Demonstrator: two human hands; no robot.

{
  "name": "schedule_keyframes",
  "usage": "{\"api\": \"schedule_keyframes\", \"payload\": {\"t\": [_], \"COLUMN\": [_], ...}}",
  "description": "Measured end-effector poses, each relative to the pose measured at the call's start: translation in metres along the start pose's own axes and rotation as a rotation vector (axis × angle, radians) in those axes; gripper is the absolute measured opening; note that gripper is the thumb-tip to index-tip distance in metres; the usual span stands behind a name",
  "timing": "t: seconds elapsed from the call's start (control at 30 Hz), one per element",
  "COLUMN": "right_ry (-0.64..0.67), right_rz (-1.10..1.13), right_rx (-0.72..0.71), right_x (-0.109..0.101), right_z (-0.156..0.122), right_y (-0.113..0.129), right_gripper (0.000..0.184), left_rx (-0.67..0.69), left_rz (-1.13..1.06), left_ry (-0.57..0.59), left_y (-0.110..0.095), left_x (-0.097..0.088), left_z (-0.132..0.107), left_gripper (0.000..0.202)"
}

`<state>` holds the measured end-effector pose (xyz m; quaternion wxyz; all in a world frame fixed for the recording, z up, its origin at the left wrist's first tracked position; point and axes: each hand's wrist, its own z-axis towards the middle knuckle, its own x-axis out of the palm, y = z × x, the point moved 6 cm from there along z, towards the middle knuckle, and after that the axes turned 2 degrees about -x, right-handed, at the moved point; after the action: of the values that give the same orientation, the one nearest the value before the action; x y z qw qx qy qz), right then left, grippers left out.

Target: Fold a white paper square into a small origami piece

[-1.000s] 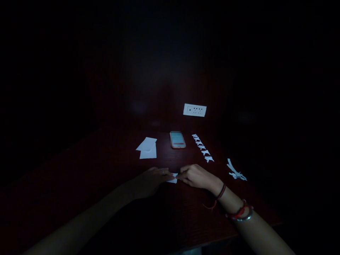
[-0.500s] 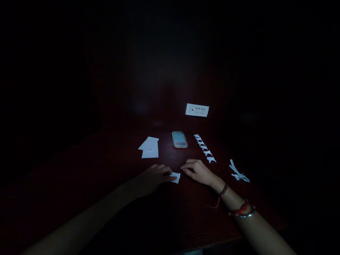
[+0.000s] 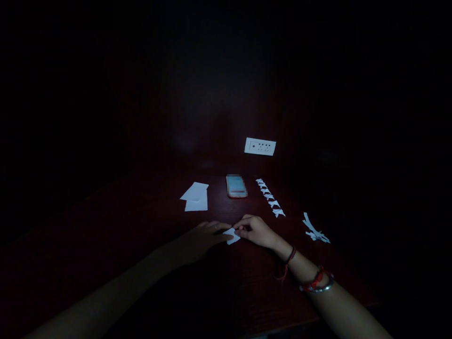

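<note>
A small folded piece of white paper (image 3: 231, 236) lies on the dark red table between my hands. My left hand (image 3: 208, 238) grips its left side, with the thumb over the paper and the fingers along its far edge. From the right, my right hand (image 3: 257, 230) pinches the paper's right corner between thumb and bent forefinger. The other fingers of that hand are curled. A ring shows on my left hand, and bracelets circle my right wrist.
Beyond my hands lie two overlapping white sheets (image 3: 197, 197) and a phone-like object (image 3: 236, 186) with a blurred screen. To the right are a row of folded paper pieces (image 3: 270, 197) and a pile of paper strips (image 3: 315, 230). A socket panel (image 3: 260, 146) is on the wall.
My right hand has moved left onto the paper, and its fingers have closed on the corner. The paper has turned slightly under my left hand, whose fingers have stretched out more.
</note>
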<state>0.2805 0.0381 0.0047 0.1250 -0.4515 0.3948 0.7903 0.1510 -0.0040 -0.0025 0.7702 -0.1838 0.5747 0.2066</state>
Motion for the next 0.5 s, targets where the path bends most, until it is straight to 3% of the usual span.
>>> {"api": "schedule_keyframes", "payload": {"t": [0.2,0.37,0.5], "right_ry": [-0.028,-0.02,-0.011], "right_rz": [0.063,0.137,0.176], "right_rx": [0.073,0.047,0.005], "right_x": [0.004,0.006,0.005], "right_z": [0.003,0.003,0.003], "right_y": [-0.008,-0.007,0.0], "right_gripper": [0.013,0.009,0.014], "left_rx": [0.022,0.017,0.019], "left_rz": [0.001,0.0,-0.023], "left_ry": [-0.001,0.002,0.015], "left_y": [-0.006,0.002,0.005], "left_x": [-0.003,0.007,0.004], "left_z": [0.004,0.001,0.0], "left_gripper": [0.046,0.05,0.054]}}
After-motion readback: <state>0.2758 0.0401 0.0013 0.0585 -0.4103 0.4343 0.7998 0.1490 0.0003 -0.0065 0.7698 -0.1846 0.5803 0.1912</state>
